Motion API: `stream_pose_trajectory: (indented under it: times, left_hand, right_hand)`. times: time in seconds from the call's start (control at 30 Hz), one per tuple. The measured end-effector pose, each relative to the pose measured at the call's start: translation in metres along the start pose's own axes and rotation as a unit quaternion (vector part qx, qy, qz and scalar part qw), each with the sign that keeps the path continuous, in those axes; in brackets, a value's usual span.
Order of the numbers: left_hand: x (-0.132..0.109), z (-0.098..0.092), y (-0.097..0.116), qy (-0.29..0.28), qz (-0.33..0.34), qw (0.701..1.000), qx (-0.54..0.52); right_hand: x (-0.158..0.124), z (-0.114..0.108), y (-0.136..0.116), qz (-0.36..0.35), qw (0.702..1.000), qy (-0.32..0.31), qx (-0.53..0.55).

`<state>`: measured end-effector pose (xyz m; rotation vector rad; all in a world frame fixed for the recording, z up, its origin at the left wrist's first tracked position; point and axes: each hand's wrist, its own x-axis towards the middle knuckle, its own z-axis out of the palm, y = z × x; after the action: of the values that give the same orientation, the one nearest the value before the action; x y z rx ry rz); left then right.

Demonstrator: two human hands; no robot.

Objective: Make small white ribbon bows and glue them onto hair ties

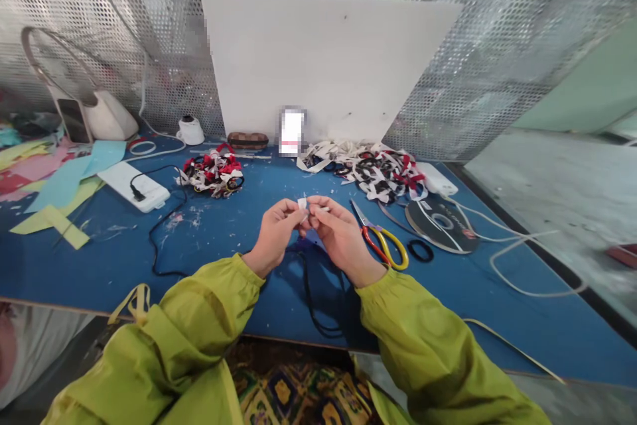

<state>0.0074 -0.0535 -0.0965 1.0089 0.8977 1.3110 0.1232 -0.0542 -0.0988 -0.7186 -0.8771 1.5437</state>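
Observation:
My left hand (279, 231) and my right hand (339, 234) meet over the blue table, fingertips pinched together. Between them is a small white strip (302, 203), its end sticking up at the left fingertips. A thin pale piece also shows at the right fingers. Below the hands lies a purple-blue item (312, 241), partly covered, and a black cord (307, 292) loops down toward the table's front edge. Scissors (382, 242) with red and yellow handles rest just right of my right hand, beside a black ring (421, 250).
Piles of red, white and black strips (213, 172) (381, 170) sit behind the hands. A black disc (442, 225), white cables and a power strip (135, 187) lie around. A white board (323, 63) stands at the back.

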Motion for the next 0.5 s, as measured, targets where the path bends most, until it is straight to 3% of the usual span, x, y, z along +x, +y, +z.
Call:
stream_pose_trajectory:
  times: [0.17, 0.43, 0.5]
  left_hand:
    - [0.001, -0.002, 0.006, -0.002, -0.025, 0.997, -0.076]
    - [0.002, -0.002, 0.003, 0.016, -0.059, 0.997, -0.054]
    - [0.003, -0.002, 0.003, 0.026, -0.058, 0.998, -0.028]
  right_hand:
    - [0.006, -0.008, 0.005, -0.050, 0.990, 0.070, -0.115]
    - [0.008, -0.014, 0.007, -0.085, 0.964, 0.120, -0.220]
    - [0.002, -0.013, 0.003, -0.125, 0.941, 0.114, -0.293]
